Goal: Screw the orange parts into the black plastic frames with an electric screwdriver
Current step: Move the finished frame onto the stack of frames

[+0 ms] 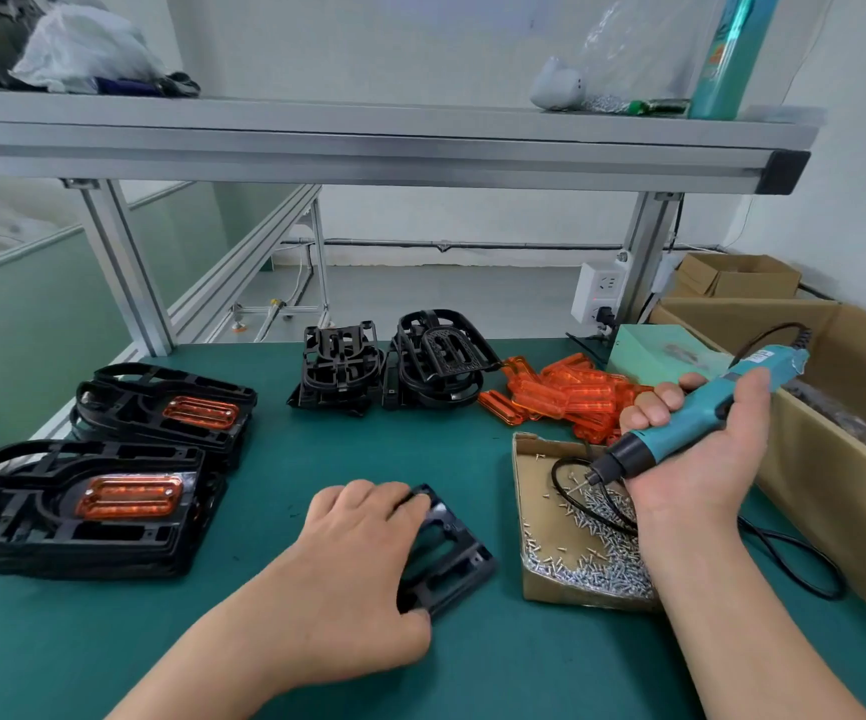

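Black plastic frame [451, 558] is held flat on green mat [498, 667] at centre by L hand [363, 553], fingers curled over far edge, thumb at near edge. Electric screwdriver [701, 413] is gripped in R hand [696, 449] at 3 o'clock, bit over cardboard screw tray [534, 475]. Orange parts [571, 394] are piled at 1 o'clock; finished frames [82, 501] are stacked at 9.

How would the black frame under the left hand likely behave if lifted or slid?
The black frame looks like open ribbed plastic, so probably stiff and light for its size. Lying flat on the green mat, it should slide rather than roll or tip. Its openings likely give the left hand secure holds.
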Tool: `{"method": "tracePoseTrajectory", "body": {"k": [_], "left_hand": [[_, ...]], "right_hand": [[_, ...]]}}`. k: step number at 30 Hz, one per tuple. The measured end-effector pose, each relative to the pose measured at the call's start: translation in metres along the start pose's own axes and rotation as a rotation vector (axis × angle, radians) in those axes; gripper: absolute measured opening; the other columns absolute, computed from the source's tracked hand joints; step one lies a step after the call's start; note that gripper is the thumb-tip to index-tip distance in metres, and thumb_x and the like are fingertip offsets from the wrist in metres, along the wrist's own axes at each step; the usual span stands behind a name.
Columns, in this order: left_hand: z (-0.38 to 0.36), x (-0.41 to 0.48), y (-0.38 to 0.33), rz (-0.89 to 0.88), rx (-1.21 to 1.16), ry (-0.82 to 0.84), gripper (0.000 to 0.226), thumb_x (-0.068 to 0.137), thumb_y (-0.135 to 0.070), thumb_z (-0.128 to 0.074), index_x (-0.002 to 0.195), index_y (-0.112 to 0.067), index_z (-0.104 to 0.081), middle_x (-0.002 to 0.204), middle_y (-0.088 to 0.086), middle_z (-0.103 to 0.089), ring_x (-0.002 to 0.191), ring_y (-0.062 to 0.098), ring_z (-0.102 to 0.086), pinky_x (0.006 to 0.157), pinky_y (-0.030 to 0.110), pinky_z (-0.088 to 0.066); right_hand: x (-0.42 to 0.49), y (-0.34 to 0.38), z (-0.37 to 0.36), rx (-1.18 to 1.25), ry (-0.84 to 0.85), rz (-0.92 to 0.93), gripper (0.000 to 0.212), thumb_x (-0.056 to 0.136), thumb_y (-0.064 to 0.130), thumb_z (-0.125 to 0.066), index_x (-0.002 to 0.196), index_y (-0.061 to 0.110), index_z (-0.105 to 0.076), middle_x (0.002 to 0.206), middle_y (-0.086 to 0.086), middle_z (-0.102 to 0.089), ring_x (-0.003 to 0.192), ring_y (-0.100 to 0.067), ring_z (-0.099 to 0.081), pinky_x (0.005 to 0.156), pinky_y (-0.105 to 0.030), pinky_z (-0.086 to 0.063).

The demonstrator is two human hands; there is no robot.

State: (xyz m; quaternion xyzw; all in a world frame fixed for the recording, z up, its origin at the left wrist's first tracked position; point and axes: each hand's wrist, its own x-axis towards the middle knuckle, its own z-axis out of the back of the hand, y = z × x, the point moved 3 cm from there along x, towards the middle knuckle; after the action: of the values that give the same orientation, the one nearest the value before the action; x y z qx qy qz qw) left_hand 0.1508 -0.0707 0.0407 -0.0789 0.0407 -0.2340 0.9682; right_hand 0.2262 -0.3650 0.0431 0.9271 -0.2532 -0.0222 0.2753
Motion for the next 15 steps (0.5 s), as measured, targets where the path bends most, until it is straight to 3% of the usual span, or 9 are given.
{"method": "tracePoseTrajectory", "body": {"k": [2, 3, 7, 9, 11, 13, 15], "left_hand": [[-0.002, -0.002, -0.001, -0.093, -0.042, 0.051, 0.095, 0.075, -0.05, -0.048, 0.162, -0.033, -0.014, 0.163, -0.018, -0.012, 0.147, 0.0, 0.006, 0.112, 0.011, 0.017], [-0.003, -0.002, 0.0, -0.123, -0.053, 0.084, 0.097, 0.075, -0.046, -0.049, 0.163, -0.035, -0.01, 0.166, -0.02, -0.007, 0.148, -0.005, 0.012, 0.115, 0.015, 0.02], [-0.005, -0.002, 0.001, -0.172, -0.086, 0.199, 0.102, 0.075, -0.038, -0.053, 0.163, -0.043, -0.002, 0.168, -0.031, 0.001, 0.146, -0.018, 0.019, 0.125, 0.033, 0.017], [-0.005, -0.001, 0.002, -0.194, -0.105, 0.206, 0.101, 0.077, -0.043, -0.055, 0.162, -0.047, -0.001, 0.165, -0.038, 0.006, 0.143, -0.022, 0.024, 0.121, 0.025, 0.022], [-0.004, 0.0, 0.004, -0.178, -0.179, 0.178, 0.096, 0.08, -0.06, -0.056, 0.161, -0.05, -0.004, 0.155, -0.049, 0.009, 0.134, -0.029, 0.029, 0.109, 0.008, 0.027], [-0.001, 0.006, 0.004, -0.133, -0.26, 0.097, 0.089, 0.084, -0.074, -0.051, 0.161, -0.048, -0.015, 0.152, -0.052, -0.002, 0.136, -0.03, 0.019, 0.114, 0.005, 0.015], [0.004, 0.019, 0.001, -0.108, -0.265, -0.048, 0.072, 0.092, -0.071, -0.048, 0.157, -0.042, -0.034, 0.155, -0.039, -0.028, 0.146, -0.016, -0.012, 0.123, 0.016, -0.011]], "right_hand": [[0.001, 0.003, 0.001, 0.012, -0.007, 0.004, 0.046, 0.1, 0.063, -0.059, 0.089, 0.018, -0.059, 0.076, 0.001, -0.047, 0.062, -0.014, -0.043, 0.061, -0.027, -0.038], [0.002, 0.003, 0.001, 0.016, -0.011, 0.005, 0.046, 0.1, 0.063, -0.06, 0.089, 0.018, -0.059, 0.076, 0.001, -0.047, 0.062, -0.014, -0.043, 0.061, -0.027, -0.038], [0.004, 0.003, 0.003, 0.03, -0.025, -0.003, 0.046, 0.1, 0.064, -0.06, 0.089, 0.019, -0.059, 0.076, 0.002, -0.048, 0.062, -0.014, -0.044, 0.061, -0.027, -0.039], [0.005, 0.003, 0.004, 0.032, -0.028, -0.013, 0.046, 0.1, 0.064, -0.06, 0.089, 0.019, -0.06, 0.076, 0.002, -0.049, 0.063, -0.014, -0.044, 0.061, -0.026, -0.039], [0.004, 0.003, 0.004, 0.034, -0.028, -0.013, 0.046, 0.099, 0.063, -0.061, 0.089, 0.018, -0.06, 0.076, 0.001, -0.049, 0.062, -0.014, -0.044, 0.061, -0.027, -0.04], [0.005, 0.003, 0.004, 0.041, -0.027, -0.008, 0.046, 0.099, 0.063, -0.062, 0.089, 0.018, -0.06, 0.076, 0.001, -0.049, 0.062, -0.014, -0.045, 0.06, -0.027, -0.041], [0.005, 0.003, 0.005, 0.052, -0.033, -0.003, 0.045, 0.099, 0.062, -0.063, 0.09, 0.018, -0.06, 0.076, 0.001, -0.049, 0.062, -0.015, -0.044, 0.06, -0.027, -0.041]]}}
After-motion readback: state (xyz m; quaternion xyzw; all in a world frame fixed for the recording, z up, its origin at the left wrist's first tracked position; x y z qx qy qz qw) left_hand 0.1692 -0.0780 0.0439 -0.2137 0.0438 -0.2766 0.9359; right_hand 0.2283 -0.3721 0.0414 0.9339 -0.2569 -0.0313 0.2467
